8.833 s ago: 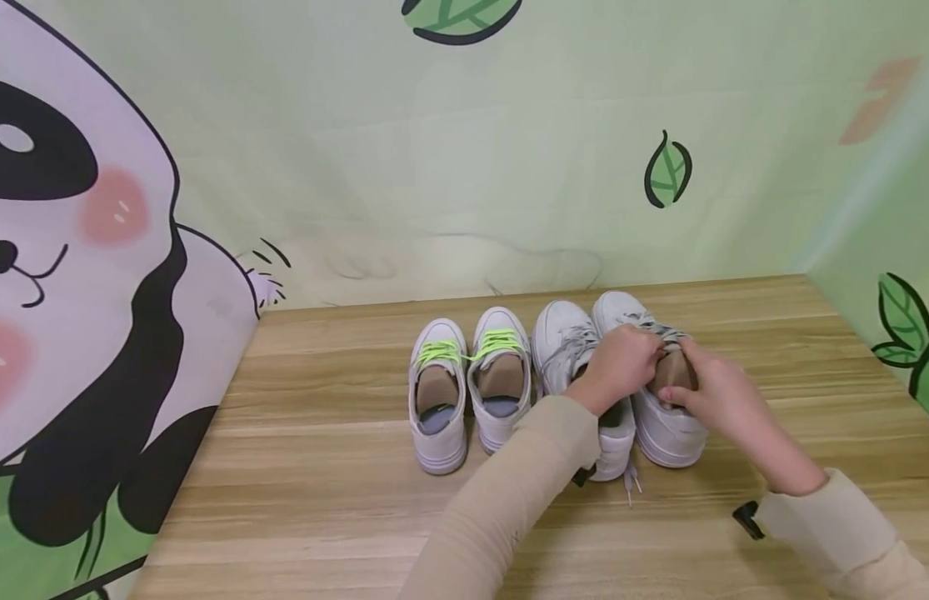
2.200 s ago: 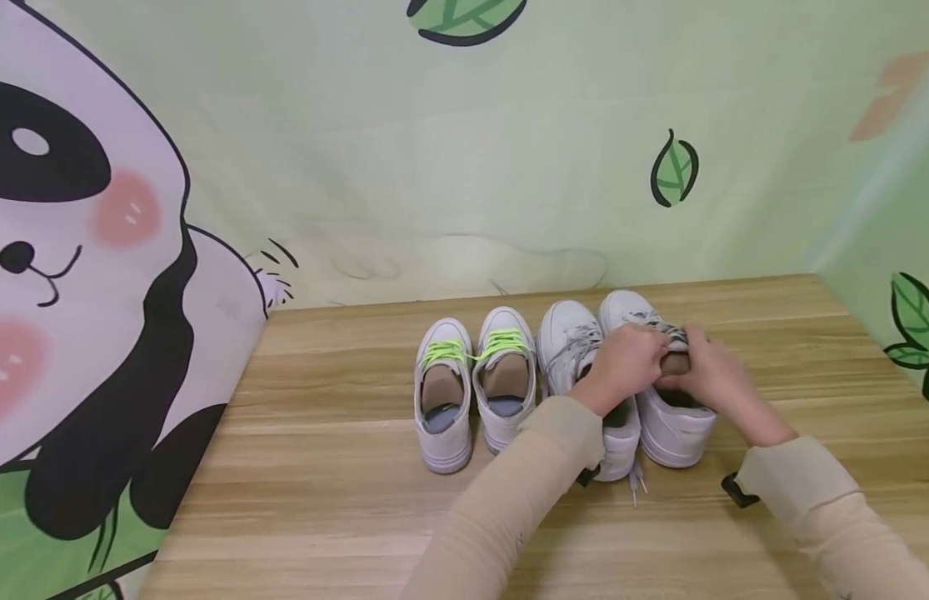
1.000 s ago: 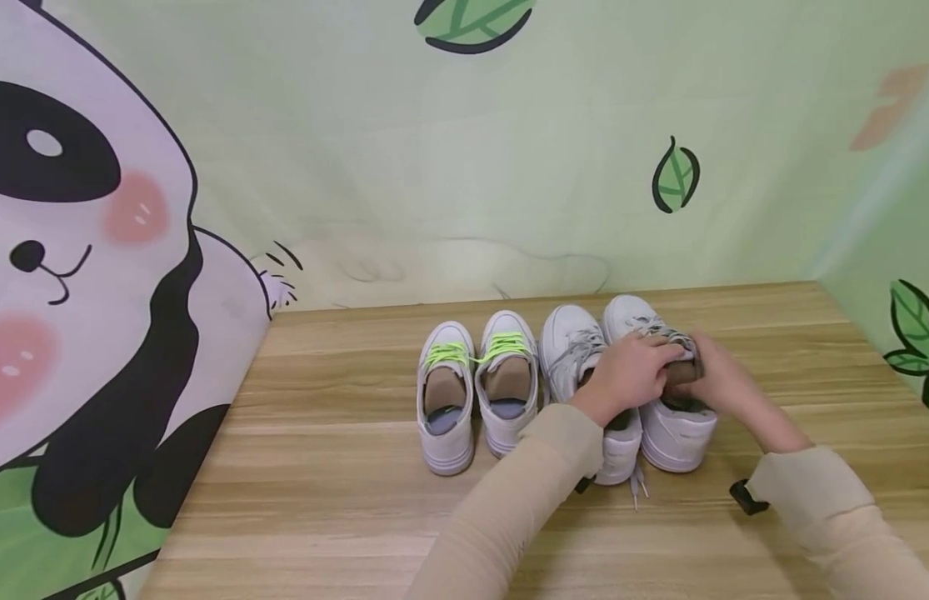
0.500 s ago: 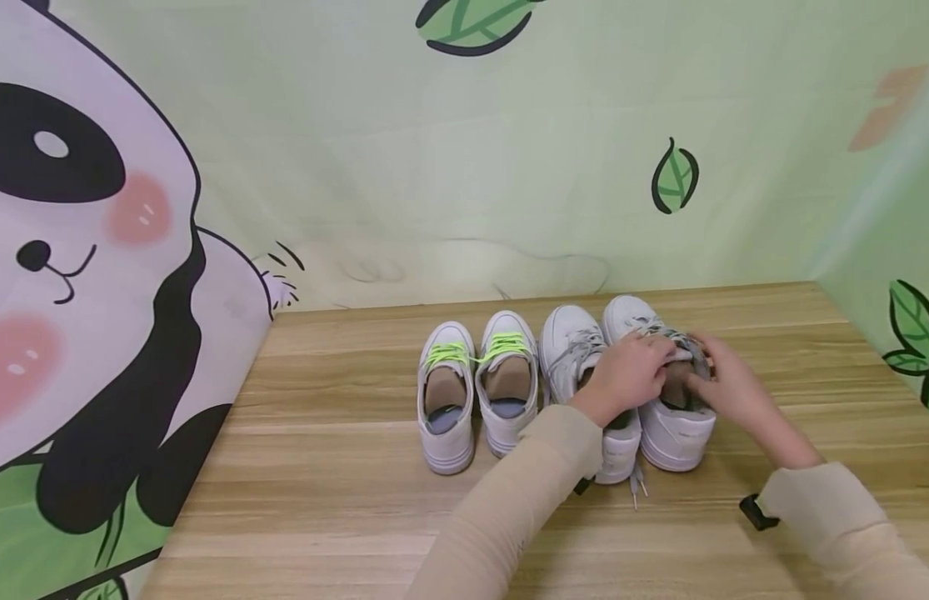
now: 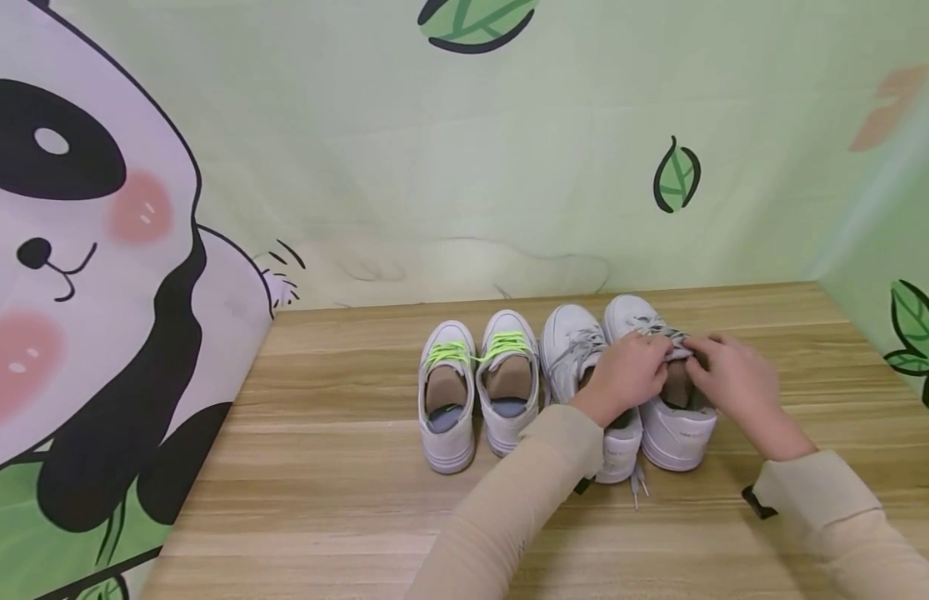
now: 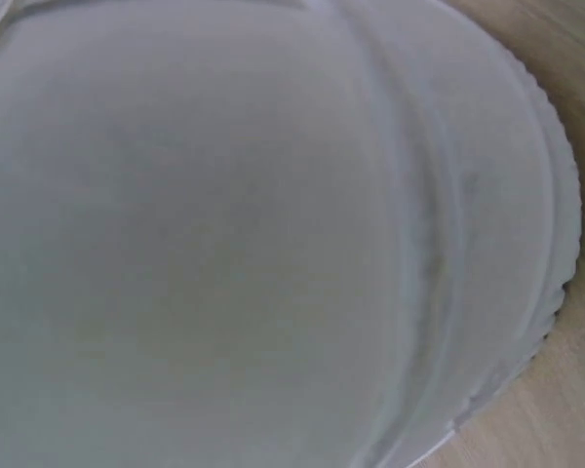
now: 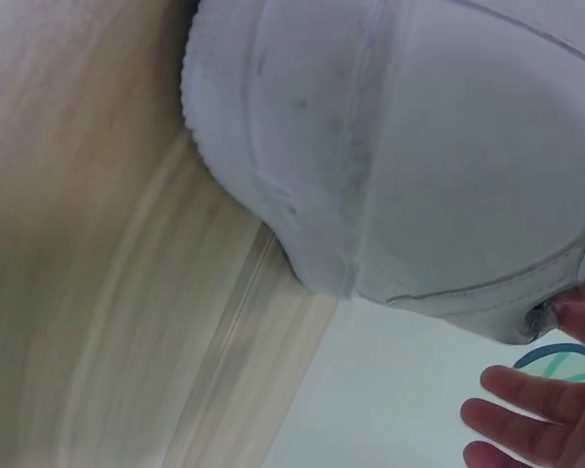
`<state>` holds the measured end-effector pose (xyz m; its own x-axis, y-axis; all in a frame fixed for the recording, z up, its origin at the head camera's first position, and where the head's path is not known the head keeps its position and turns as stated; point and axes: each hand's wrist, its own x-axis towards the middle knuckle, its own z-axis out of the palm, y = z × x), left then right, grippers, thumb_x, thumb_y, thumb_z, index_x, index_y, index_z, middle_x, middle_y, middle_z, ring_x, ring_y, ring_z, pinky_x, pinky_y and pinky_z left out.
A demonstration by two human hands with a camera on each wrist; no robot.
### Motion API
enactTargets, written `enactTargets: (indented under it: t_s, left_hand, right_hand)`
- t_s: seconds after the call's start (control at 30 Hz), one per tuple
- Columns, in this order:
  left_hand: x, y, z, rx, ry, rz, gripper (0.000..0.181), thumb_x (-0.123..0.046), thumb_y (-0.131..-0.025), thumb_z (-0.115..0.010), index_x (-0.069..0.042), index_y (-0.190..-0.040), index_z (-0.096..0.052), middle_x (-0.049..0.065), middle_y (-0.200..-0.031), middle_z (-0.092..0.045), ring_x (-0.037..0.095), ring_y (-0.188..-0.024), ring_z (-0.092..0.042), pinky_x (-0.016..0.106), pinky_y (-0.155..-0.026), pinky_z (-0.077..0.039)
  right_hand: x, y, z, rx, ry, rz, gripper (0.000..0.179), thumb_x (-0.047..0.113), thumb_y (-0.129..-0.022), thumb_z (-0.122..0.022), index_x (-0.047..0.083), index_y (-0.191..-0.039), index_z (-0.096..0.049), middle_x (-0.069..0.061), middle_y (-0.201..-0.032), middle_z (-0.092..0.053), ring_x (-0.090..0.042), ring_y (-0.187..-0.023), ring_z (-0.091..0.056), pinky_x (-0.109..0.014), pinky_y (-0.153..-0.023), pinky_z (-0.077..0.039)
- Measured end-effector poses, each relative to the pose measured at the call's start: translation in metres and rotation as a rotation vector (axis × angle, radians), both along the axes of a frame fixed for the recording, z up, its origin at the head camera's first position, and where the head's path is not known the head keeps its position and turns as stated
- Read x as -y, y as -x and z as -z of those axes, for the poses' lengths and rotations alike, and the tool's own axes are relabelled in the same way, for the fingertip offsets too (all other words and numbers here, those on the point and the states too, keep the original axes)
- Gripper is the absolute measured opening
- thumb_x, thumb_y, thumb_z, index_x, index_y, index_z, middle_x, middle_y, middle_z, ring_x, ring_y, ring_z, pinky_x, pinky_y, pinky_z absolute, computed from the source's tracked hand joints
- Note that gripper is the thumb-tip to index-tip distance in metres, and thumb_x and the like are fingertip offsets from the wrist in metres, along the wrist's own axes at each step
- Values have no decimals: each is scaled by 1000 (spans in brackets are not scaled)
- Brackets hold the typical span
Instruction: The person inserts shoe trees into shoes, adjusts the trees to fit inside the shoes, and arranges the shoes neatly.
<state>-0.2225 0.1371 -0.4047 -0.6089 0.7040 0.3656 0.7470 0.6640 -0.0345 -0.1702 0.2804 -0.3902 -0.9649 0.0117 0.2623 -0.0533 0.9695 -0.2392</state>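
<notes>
Two white sneakers with grey laces stand side by side in the head view. My left hand (image 5: pixel 632 371) crosses over the left grey-laced sneaker (image 5: pixel 571 329) to the throat of the right grey-laced sneaker (image 5: pixel 677 437). There its curled fingers hold the tongue and lace area; the exact hold is hidden. From the other side, my right hand (image 5: pixel 736 379) pinches the same sneaker's upper opening near the top of the laces. The right wrist view has fingertips at the collar edge, the other fingers stretched out. Only the sneaker's pale side (image 6: pixel 205 234) fills the left wrist view.
To the left stand two white sneakers with bright green laces, one at the far left (image 5: pixel 447 442) and its mate (image 5: pixel 505 429) beside it. Loose lace ends (image 5: pixel 640 483) trail on the wooden surface (image 5: pixel 322 458). A printed panda backdrop (image 5: pixel 434 167) rises behind.
My right hand has gone from the tongue to the sneaker's right collar edge, then back in toward the lace tops. My left hand has stayed at the throat. The head view has shifted slightly.
</notes>
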Motion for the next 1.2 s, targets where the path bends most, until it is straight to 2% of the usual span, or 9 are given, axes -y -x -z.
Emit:
enactTargets:
  t_s: [0.1, 0.3, 0.47, 0.73, 0.83, 0.93, 1.03, 1.07, 1.2]
  left_hand:
    - [0, 0, 1, -6, -7, -12, 15, -26, -85, -51, -20, -97, -59, -9, -84, -63, 10, -76, -58, 21, -63, -47]
    - [-1, 0, 0, -6, -13, -16, 15, -26, -86, -51, -20, -97, -59, -9, -81, -63, 9, -74, -58, 21, -59, -47]
    - [-2, 0, 0, -2, -4, -25, 12, -26, -86, -51, -20, -93, -59, -9, -78, -61, 9, -71, -58, 21, -55, -46]
    - [-3, 1, 2, -11, 31, -32, 10, -26, -86, -51, -21, -90, -58, -10, -76, -60, 8, -69, -57, 20, -54, -45]
    - [-5, 1, 2, -3, 28, -42, 10, -26, -85, -51, -21, -89, -58, -10, -73, -60, 8, -67, -56, 20, -53, -44]
    - [-7, 0, 2, -4, 19, -57, 9, -27, -85, -51, -21, -88, -57, -10, -71, -59, 9, -65, -55, 21, -51, -43]
    - [-9, 0, 2, -15, 11, -81, 9, -27, -85, -50, -21, -87, -56, -10, -66, -57, 9, -63, -54, 21, -48, -42]
    - [-10, 0, 2, -22, 12, -90, 10, -28, -86, -49, -20, -86, -55, -10, -65, -57, 9, -62, -54, 21, -48, -41]
    - [-14, -1, 0, -24, 17, -123, 12, -29, -88, -46, -21, -88, -55, -10, -72, -61, 10, -66, -55, 21, -50, -44]
  right_hand:
    - [-2, 0, 3, -79, -28, -30, 26, 15, -81, -57, 5, -105, -62, -24, -99, -57, -40, -79, -56, -51, -57, -43]
    - [-3, 6, 14, -220, -107, -85, 20, 10, -80, -56, 1, -98, -61, -23, -99, -58, -41, -87, -55, -53, -67, -44]
    - [-4, 13, 18, -270, -155, -140, 16, 4, -77, -50, -3, -90, -56, -20, -93, -57, -38, -86, -54, -53, -67, -41]
    - [-10, 14, 11, -187, -201, -225, 15, 0, -75, -52, -4, -90, -54, -20, -96, -57, -34, -92, -53, -62, -82, -34]
    - [-14, 14, 8, -154, -173, -259, 14, 0, -77, -52, -3, -90, -54, -20, -96, -57, -35, -93, -53, -64, -84, -31]
    - [-17, 13, 5, -116, -89, -272, 14, 0, -79, -53, -2, -93, -53, -20, -89, -58, -32, -78, -56, -55, -73, -41]
    - [-20, 10, 1, -26, 12, -260, 27, 2, -80, -54, -6, -105, -49, -24, -90, -58, -31, -70, -58, -44, -58, -45]
    - [-21, 9, 1, 17, 45, -252, 32, 4, -80, -54, -7, -109, -46, -27, -91, -58, -32, -69, -58, -41, -55, -45]
    - [-25, 3, 5, 187, 194, -226, 45, 11, -84, -53, -10, -121, -36, -35, -101, -54, -41, -81, -58, -41, -58, -48]
